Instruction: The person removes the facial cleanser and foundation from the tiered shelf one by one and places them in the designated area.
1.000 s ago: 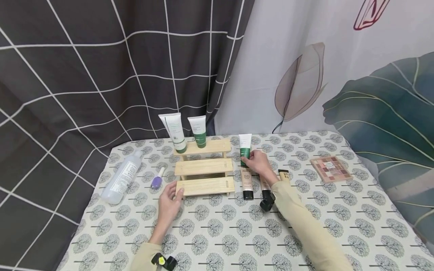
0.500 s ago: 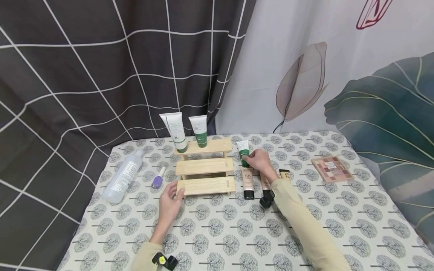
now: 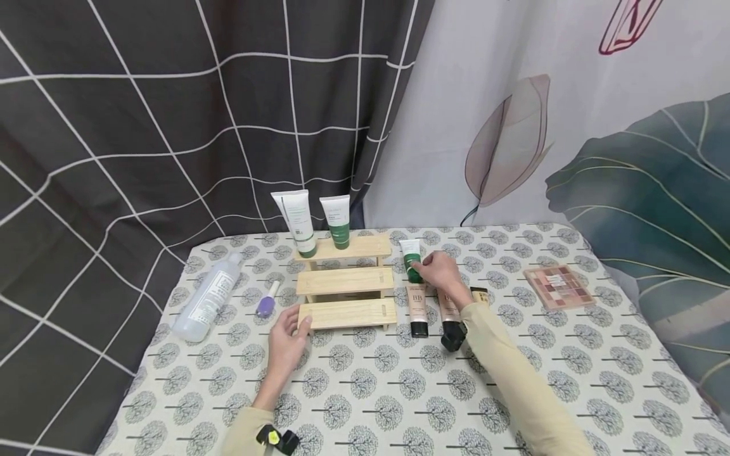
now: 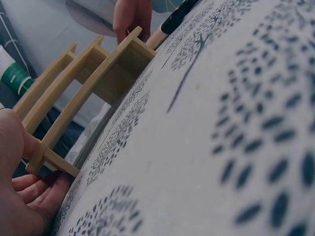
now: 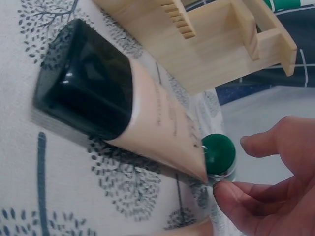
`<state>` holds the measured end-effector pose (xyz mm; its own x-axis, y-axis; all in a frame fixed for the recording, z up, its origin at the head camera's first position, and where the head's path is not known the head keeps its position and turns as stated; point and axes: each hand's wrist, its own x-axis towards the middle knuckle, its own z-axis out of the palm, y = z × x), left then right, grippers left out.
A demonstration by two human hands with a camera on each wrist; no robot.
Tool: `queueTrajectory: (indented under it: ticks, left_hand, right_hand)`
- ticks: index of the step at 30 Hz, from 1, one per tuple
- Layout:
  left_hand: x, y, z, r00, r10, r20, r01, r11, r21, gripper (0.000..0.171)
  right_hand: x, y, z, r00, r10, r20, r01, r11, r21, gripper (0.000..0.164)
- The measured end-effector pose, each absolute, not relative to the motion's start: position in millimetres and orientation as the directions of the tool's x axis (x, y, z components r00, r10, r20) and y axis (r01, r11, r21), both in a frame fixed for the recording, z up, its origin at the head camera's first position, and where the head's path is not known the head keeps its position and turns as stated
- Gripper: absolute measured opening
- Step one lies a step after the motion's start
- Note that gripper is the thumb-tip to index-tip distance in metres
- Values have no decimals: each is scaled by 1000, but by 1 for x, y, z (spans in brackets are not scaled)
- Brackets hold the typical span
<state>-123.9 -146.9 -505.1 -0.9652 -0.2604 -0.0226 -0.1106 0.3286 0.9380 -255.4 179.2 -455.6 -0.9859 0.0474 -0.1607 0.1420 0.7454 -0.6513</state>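
Note:
My left hand [image 3: 287, 339] grips the left end of the lowest step of a three-tier wooden stand [image 3: 346, 313], thumb on top and fingers at the side and beneath. A small green-and-white squeeze tube [image 3: 410, 254] lies on the cloth right of the stand, its green cap [image 5: 220, 153] towards the right wrist camera. My right hand [image 3: 441, 271] is right at that tube; in the right wrist view the thumb [image 5: 261, 145] stands apart from the cap and a fingertip is close by its lower edge. Two similar tubes, one large [image 3: 298, 221] and one smaller [image 3: 338, 221], stand on the top step.
Two beige BB cream tubes, one at the left [image 3: 417, 309] and one partly under the right wrist [image 3: 448, 309], lie in front, with a gold-and-black tube [image 3: 480, 294] beside. An eyeshadow palette [image 3: 559, 286] lies right. Purple nail polish [image 3: 266, 305] and a clear bottle [image 3: 208, 301] lie left.
The small green-and-white tube went from raised and nearly upright to lying on the cloth. The right hand lowered it; the left hand stayed on the stand.

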Motion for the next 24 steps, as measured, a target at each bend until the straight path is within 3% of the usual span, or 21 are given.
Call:
queueTrajectory:
  ticks: [9, 15, 24]
  left_hand:
    - [-125, -146, -506, -964, -268, -6, -101, 342, 934, 46]
    - [-125, -146, -506, -963, -270, -20, -114, 338, 934, 46]
    - [-124, -147, -506, -964, -263, -30, -120, 333, 935, 46]
  right_hand:
    - [-255, 173, -429, -994, -2, -106, 73, 711, -700, 47]
    - [-248, 157, -404, -999, -12, -49, 29, 654, -756, 40]
    - [-241, 117, -376, -992, -92, 90, -125, 524, -842, 41]
